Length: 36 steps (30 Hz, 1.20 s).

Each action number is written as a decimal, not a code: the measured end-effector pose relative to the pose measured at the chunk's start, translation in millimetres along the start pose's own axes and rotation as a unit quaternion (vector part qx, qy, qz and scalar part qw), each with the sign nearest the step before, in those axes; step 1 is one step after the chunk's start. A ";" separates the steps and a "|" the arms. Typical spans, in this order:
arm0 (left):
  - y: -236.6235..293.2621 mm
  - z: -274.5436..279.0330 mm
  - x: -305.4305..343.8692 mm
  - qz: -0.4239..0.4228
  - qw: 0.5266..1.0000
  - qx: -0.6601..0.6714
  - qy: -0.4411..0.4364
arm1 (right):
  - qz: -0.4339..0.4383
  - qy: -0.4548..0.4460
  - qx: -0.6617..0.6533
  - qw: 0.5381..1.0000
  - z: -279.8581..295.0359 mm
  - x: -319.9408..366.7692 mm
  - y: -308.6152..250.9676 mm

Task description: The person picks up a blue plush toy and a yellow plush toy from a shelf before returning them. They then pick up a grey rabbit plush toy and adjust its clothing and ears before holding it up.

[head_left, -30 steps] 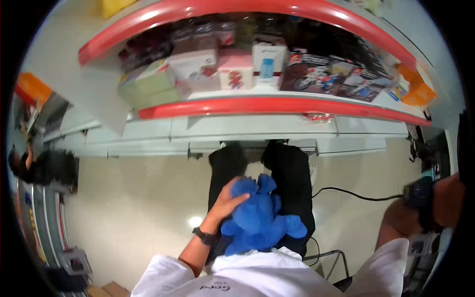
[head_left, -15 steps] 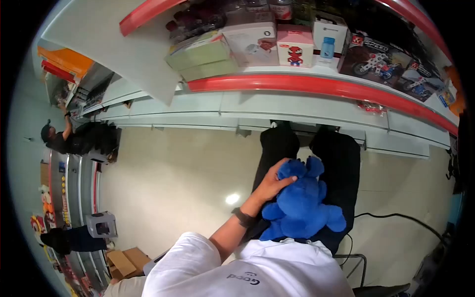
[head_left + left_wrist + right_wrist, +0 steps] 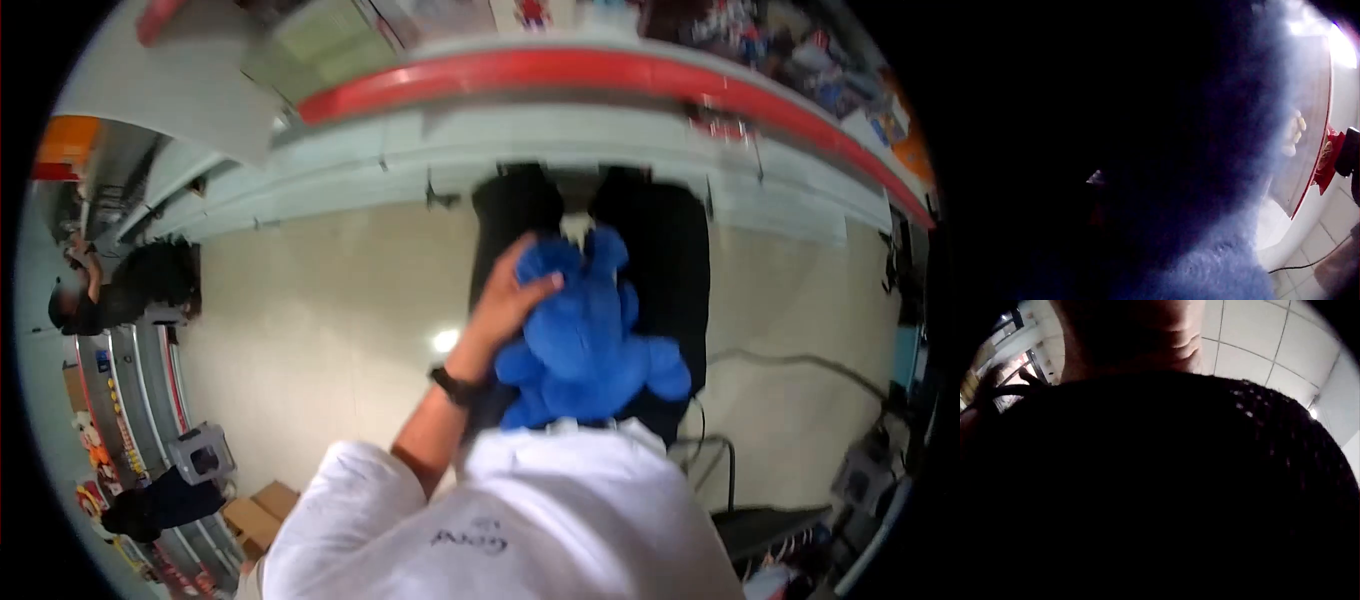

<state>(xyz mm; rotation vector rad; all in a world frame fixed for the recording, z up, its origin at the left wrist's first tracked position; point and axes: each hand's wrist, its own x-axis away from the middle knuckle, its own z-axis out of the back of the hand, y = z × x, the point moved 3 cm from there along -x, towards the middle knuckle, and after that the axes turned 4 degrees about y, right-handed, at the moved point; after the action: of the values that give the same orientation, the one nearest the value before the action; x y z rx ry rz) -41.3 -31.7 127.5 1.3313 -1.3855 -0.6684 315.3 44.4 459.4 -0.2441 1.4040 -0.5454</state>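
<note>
A blue plush toy (image 3: 585, 350) lies on the person's lap, over the black trousers (image 3: 660, 270), with its rounded limbs spread. The left hand (image 3: 502, 300) grips it near one ear at its upper left, the thumb laid across the fur and the other fingers mostly hidden behind. Dark blurred blue fur of the plush toy (image 3: 1210, 262) fills much of the left wrist view. The right hand is outside the head view. Its wrist view is mostly blocked by a dark woven surface (image 3: 1272, 431), with creased skin above it.
Ahead of the knees stands a shelf with a red edge strip (image 3: 560, 75) and boxed goods (image 3: 330, 45). Another person (image 3: 150, 285) is at the far left. A cardboard box (image 3: 262, 515) and a grey plastic stool (image 3: 200, 455) are at lower left. A dark cable (image 3: 800, 365) crosses the right floor.
The head view has swung, tilting down so less of the shelf shows. The right forearm, raised at the right edge a second ago, is out of view. The left hand keeps hold of the plush toy.
</note>
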 end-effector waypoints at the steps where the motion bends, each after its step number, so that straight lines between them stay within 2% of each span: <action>1: 2.0 -2.7 -4.2 -0.015 0.998 0.038 -0.039 | 0.015 -0.007 -0.037 0.999 -5.5 -4.9 -10.8; 2: 14.8 -12.7 -3.6 -0.044 0.994 0.073 -0.075 | 0.035 -0.010 -0.077 0.996 -7.5 -8.0 -22.4; 4: 5.6 -3.8 -7.3 -0.054 0.996 0.047 -0.061 | 0.070 -0.014 -0.173 0.982 -10.5 -20.4 -45.4; 7: 15.5 -26.2 3.5 0.031 0.972 0.213 -0.097 | 0.099 -0.034 -0.289 0.952 -18.3 -48.9 -68.7; 10: 10.4 -43.1 2.9 -0.011 0.958 0.255 -0.127 | 0.085 -0.053 -0.403 0.910 -17.1 -62.3 -66.2; 12: 12.6 -43.4 2.7 -0.026 0.955 0.263 -0.135 | -0.018 -0.072 -0.457 0.887 -34.4 -42.4 -17.9; 13: 12.1 -42.8 1.1 -0.016 0.954 0.265 -0.139 | -0.109 -0.105 -0.440 0.885 -54.6 6.4 30.9; 15: 8.5 -37.9 -1.0 -0.006 0.953 0.268 -0.140 | -0.292 -0.167 -0.401 0.852 -99.4 106.9 126.5; 16: 10.1 -34.9 -3.5 -0.010 0.955 0.264 -0.136 | -0.339 -0.179 -0.326 0.864 -138.9 149.9 136.3; 17: 11.8 -32.6 -5.2 -0.037 0.962 0.240 -0.123 | -0.497 -0.173 -0.403 0.749 -165.7 188.0 142.0; 18: 14.1 -31.1 -8.9 -0.064 0.968 0.215 -0.113 | -0.568 -0.145 -0.439 0.681 -184.4 220.8 141.2; 19: 13.5 -27.9 -14.6 -0.064 0.969 0.210 -0.116 | -0.567 -0.094 -0.709 0.408 -200.1 280.3 174.7; 20: 11.0 -19.7 -21.5 -0.076 0.988 0.110 -0.081 | -0.687 -0.110 -0.429 0.576 -214.5 286.0 152.0; 21: 9.4 -13.9 -26.4 -0.085 0.995 0.010 -0.045 | -0.703 -0.132 -0.451 0.534 -226.5 287.8 143.8; 22: 13.5 -15.5 -26.9 -0.083 0.995 0.007 -0.050 | -0.746 -0.098 -0.456 0.476 -233.6 287.7 140.9; 24: 25.2 -20.2 -28.7 -0.026 0.990 0.131 -0.048 | -0.759 -0.115 -0.474 0.431 -245.4 276.7 145.3; 25: 22.8 -18.7 -32.0 -0.019 0.990 0.135 -0.044 | -0.758 -0.112 -0.475 0.432 -250.2 274.4 148.0; 26: 22.7 -20.0 -32.8 -0.019 0.990 0.133 -0.045 | -0.745 -0.084 -0.476 0.460 -253.4 271.2 152.1; 27: 21.0 -19.4 -33.0 -0.003 0.986 0.168 -0.005 | -0.730 -0.056 -0.475 0.488 -254.6 267.8 156.1; 28: 19.6 -18.0 -34.4 0.012 0.978 0.204 0.038 | -0.729 -0.057 -0.475 0.489 -255.9 264.8 158.6; 30: 16.9 -17.3 -39.6 0.010 0.977 0.207 0.052 | -0.605 -0.097 -0.490 0.620 -256.7 248.6 161.7; 32: 12.1 -17.1 -40.5 0.011 0.976 0.208 0.069 | -0.574 -0.113 -0.529 0.615 -257.4 252.1 164.8; 33: 12.6 -18.7 -41.4 -0.041 0.990 0.117 0.068 | -0.539 -0.126 -0.566 0.611 -258.4 253.2 165.3; 34: 13.7 -19.0 -42.0 -0.093 0.993 0.025 0.065 | -0.540 -0.127 -0.567 0.609 -258.0 257.7 166.1; 35: 12.8 -16.2 -42.6 -0.092 0.993 0.024 0.067 | -0.545 -0.125 -0.538 0.631 -256.4 260.1 164.6; 36: 15.0 -16.5 -42.5 -0.138 0.989 -0.054 0.014 | -0.550 -0.124 -0.507 0.653 -255.4 261.6 164.6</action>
<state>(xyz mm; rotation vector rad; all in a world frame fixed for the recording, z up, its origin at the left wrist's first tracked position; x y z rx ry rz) -38.7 15.9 133.2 1.4524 -1.1355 -0.8935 120.4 94.1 112.5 -2.1108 1.0057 -0.5742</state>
